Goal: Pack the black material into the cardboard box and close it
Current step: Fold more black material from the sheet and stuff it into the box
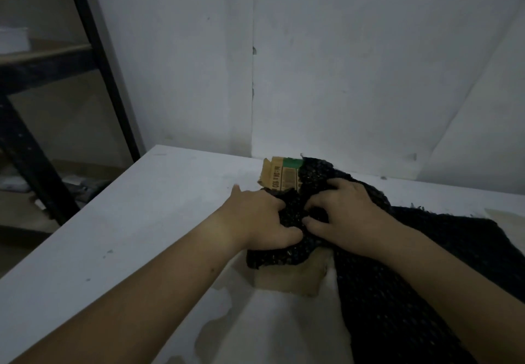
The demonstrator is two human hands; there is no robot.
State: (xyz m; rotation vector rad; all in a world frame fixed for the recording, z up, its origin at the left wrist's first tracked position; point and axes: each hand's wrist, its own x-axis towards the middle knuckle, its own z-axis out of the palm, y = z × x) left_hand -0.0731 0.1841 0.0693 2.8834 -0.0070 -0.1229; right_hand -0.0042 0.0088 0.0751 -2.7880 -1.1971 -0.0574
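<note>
Both hands, left and right, clutch bunched black material over the cardboard box on the bench; soft, light and limp, the material likely packs best gathered by handfuls.

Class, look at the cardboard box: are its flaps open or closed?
Open. The cardboard box has a printed flap standing up behind the hands, and black material spills out across the table.

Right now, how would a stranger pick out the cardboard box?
On the white table against the pale wall, look under the two hands. The brown cardboard box sits there, mostly buried in black mesh material; its printed flap with green tape is the only brown thing standing up.
</note>
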